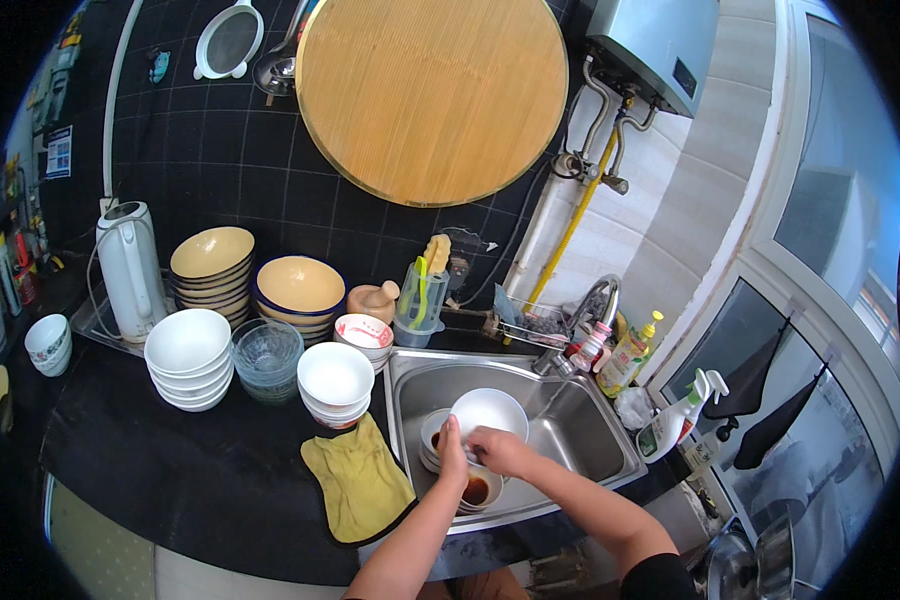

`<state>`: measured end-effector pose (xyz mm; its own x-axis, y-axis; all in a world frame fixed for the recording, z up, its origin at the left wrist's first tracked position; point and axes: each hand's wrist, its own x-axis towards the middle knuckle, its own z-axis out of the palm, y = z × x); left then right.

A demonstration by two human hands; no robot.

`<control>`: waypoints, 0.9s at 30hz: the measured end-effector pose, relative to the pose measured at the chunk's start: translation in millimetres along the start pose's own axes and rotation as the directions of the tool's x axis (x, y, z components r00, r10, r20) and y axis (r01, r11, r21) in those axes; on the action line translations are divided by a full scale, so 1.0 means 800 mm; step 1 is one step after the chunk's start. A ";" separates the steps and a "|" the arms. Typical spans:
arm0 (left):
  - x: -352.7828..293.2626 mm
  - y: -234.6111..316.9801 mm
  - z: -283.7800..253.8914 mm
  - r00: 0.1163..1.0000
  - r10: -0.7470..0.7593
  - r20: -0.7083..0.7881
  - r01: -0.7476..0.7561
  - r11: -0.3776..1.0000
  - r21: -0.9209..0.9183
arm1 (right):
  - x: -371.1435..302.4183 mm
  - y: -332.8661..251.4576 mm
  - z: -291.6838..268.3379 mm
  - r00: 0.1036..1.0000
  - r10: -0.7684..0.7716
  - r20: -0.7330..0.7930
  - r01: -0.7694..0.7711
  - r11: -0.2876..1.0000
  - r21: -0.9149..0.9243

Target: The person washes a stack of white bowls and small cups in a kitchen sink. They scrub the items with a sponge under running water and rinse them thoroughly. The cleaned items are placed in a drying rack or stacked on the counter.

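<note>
Work in hand: washing a white bowl [490, 410] over the steel sink [580, 425].
Left hand [452, 450]: closed on the near rim of the white bowl, thumb up along its edge, tilting it toward the person.
Right hand [498, 448]: fingers curled against the same rim just beside the left hand; whether it holds a cloth or sponge cannot be told.
Where the bowl is: above the left half of the sink, over a small stack of dirty dishes [460, 480], one of which holds a dark brown sauce.
Doing it well: I judge a firm left grip matters, since a wet glazed bowl slips easily; turning it slowly under the rubbing hand would cover the whole rim, and keeping it low over the sink would spare the dishes below.
Risk: the bowl could knock the stack under it if it slides.
Beside the sink: a yellow cloth [358, 482] hangs over the edge of the black table [170, 470], just left of the basin.
Clean stacks: white bowls [188, 358] and [335, 383] and glass bowls [266, 358] stand well left of the sink.
Bottles: a yellow dish-soap bottle [630, 352] with a printed label behind the tap [595, 300]; a white spray bottle [678, 418] with a coloured label at the right corner of the sink.
Signs: a small blue-and-white sticker [58, 150] on the dark tiled wall, far left.
</note>
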<state>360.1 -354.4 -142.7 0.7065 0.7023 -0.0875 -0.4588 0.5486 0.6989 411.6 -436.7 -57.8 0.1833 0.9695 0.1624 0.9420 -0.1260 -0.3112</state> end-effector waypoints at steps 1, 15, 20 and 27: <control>0.000 0.003 -0.001 0.999 -0.045 0.000 0.045 0.997 -0.064 | 0.014 -0.003 0.004 0.996 -0.054 -0.072 0.056 0.998 0.027; 0.015 -0.015 -0.012 0.998 -0.053 0.043 0.056 0.995 -0.082 | 0.034 -0.003 0.009 0.925 -0.104 -0.367 0.032 0.980 -0.197; -0.024 0.035 0.016 0.987 -0.157 -0.039 0.160 0.983 0.085 | 0.028 0.014 0.008 0.970 0.017 -0.244 -0.053 0.989 -0.142; -0.003 0.012 0.001 0.999 0.024 0.024 -0.024 0.999 0.025 | -0.009 0.019 -0.035 0.996 0.090 -0.002 -0.082 0.899 -0.431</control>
<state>354.6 -351.1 -135.4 0.7079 0.7043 -0.0542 -0.4623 0.5199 0.7183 432.9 -451.5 -37.4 0.2682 0.9538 0.1356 0.9526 -0.2836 0.1106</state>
